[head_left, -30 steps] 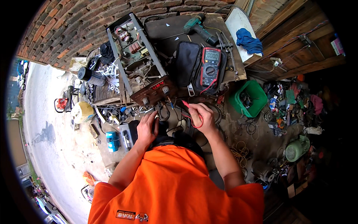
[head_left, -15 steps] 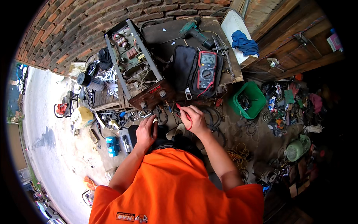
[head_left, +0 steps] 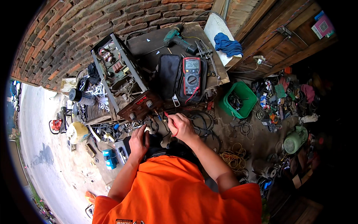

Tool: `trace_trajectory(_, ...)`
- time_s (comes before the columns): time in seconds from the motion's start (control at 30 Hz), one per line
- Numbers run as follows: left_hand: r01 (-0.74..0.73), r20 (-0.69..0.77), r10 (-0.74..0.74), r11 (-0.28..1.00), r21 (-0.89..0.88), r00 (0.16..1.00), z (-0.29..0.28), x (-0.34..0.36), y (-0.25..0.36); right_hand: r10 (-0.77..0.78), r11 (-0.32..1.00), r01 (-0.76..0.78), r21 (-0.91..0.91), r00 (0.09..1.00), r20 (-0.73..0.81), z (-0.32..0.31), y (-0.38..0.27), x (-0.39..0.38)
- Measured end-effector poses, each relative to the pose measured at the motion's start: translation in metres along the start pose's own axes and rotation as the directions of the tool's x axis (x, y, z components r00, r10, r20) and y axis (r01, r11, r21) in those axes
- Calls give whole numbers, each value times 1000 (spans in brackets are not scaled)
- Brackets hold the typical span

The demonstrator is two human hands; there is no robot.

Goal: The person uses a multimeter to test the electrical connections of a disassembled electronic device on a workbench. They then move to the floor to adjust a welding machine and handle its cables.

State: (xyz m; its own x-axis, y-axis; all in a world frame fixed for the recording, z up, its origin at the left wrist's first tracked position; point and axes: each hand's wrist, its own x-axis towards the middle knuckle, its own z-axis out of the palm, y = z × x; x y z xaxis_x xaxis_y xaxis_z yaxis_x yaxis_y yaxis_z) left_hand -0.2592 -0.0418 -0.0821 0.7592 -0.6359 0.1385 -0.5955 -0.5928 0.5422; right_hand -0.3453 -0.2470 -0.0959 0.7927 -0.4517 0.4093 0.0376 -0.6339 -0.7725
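Note:
My right hand [head_left: 181, 127] is closed around a red multimeter probe [head_left: 166, 114]. The probe's tip points at the lower right of the front panel [head_left: 140, 106] of an opened metal electrical unit; whether it touches a terminal is too small to tell. Coiled components and wires [head_left: 117, 69] show inside the unit's frame. Beside it a red and grey multimeter [head_left: 192, 76], its display lit, lies in an open black case [head_left: 169, 72]. My left hand [head_left: 138, 142] is held low in front of the panel, fingers stretched out, with nothing visible in it.
A green cordless drill [head_left: 179, 40], pliers and wrenches [head_left: 212, 63] lie on the wooden bench. A spray can [head_left: 82, 97] stands left. Cables [head_left: 203, 125] coil on the floor near a green bin [head_left: 238, 100]. Scrap parts and a green motor [head_left: 295, 140] are to the right.
The view has shifted, so the bench sits further left and lower in it. Digits on the multimeter's display differ. My right hand still holds the probe near the panel.

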Motion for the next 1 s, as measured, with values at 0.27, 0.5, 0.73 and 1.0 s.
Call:
trace_trajectory(0.27,-24,-8,24,1000,-6,1000,0,0,-3,-11,1000,11,0,1000,-7,1,-1,-1)
trace_trajectory(0.5,-33,-18,33,999,-27,999,0,0,-2,-39,999,39,2,998,-47,1,-2,1)
trace_trajectory(0.73,-35,-22,35,999,-19,999,0,0,-2,-25,1000,25,-3,999,-44,1,-3,0)
trace_trajectory(1.0,-21,-22,21,1000,1,1000,0,-1,-3,-5,1000,5,2,999,-36,1,-4,-1)
